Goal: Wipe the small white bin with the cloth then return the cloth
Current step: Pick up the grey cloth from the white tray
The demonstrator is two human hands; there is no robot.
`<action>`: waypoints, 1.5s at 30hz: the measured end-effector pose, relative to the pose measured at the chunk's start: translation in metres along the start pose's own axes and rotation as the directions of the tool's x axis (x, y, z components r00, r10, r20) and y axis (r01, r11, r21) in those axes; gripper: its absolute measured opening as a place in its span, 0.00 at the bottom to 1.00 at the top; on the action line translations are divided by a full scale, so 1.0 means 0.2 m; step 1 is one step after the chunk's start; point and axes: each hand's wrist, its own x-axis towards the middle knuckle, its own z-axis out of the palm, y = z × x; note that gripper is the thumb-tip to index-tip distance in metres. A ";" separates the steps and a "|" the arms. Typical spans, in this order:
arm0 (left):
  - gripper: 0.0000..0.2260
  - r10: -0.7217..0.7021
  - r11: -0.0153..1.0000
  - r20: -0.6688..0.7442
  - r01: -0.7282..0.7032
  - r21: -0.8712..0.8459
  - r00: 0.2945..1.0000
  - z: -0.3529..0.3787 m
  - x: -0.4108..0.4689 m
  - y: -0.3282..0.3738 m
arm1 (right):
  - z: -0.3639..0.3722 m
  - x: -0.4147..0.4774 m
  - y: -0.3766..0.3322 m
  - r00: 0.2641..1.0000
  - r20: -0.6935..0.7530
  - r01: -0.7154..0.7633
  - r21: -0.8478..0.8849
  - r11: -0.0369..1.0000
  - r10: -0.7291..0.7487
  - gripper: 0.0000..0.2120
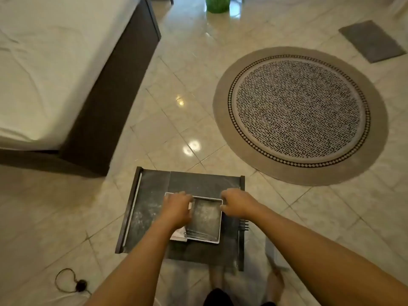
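In the lower middle of the frame a small dark bench (pixel 154 195) stands on the pale tiled floor (pixel 176 129), its top dusty and streaked. On it sits the small white bin (pixel 206 219), a shallow rectangular tray with a white rim and a grey, dusty bottom, lying flat near the centre of the bench top.

The left hand (pixel 176 209) rests over the bin's left edge, fingers (pixel 184 196) curled down onto the rim at the upper left corner; whether they actually clamp the rim cannot be told, since the hand hides the contact. The right hand (pixel 237 203) is at the bin's upper right corner, its fingers (pixel 224 206) bent and touching the rim there, apparently gripping that edge. Both forearms reach in from the bottom of the frame.

Just below the left wrist, at the bin's lower left corner, a pale piece of material (pixel 178 236) pokes out, partly under the bin and arm; whether it is the cloth cannot be told.

A bed (pixel 44 74) with a white sheet fills the upper left. A round patterned rug (pixel 300 113) lies at the right, a grey mat (pixel 373 40) at the upper right, and a green basket (pixel 217 4) at the top edge. A black cable (pixel 70 283) lies on the floor at the lower left.
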 end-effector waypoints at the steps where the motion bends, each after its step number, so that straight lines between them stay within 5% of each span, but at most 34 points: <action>1: 0.14 0.003 1.000 0.022 -0.003 -0.001 1.000 0.05 0.03 -0.02 | 0.06 0.06 0.00 1.000 0.023 -0.018 -0.010 1.000 0.019 0.14; 9: 0.08 0.123 0.990 0.026 -0.124 0.067 0.992 0.49 0.32 -0.20 | 0.46 0.44 0.00 1.000 -0.005 0.018 -0.220 0.975 -0.020 0.13; 14: 0.19 0.222 0.965 0.014 -0.222 0.140 0.975 0.67 0.45 -0.22 | 0.61 0.54 0.02 0.996 -0.082 -0.010 -0.371 0.929 -0.022 0.14; 25: 0.21 0.240 0.957 -0.070 -0.224 0.183 0.968 0.82 0.56 -0.18 | 0.77 0.62 0.01 0.975 -0.200 -0.171 -0.404 0.899 0.096 0.15; 38: 0.08 0.188 0.979 -0.045 -0.184 0.093 0.981 0.82 0.56 -0.14 | 0.83 0.62 0.01 0.968 -0.214 -0.169 -0.182 0.969 0.129 0.10; 45: 0.14 0.244 0.967 -0.173 -0.227 0.112 0.954 0.63 0.44 -0.17 | 0.60 0.46 -0.02 0.978 -0.163 -0.121 0.055 0.991 0.128 0.11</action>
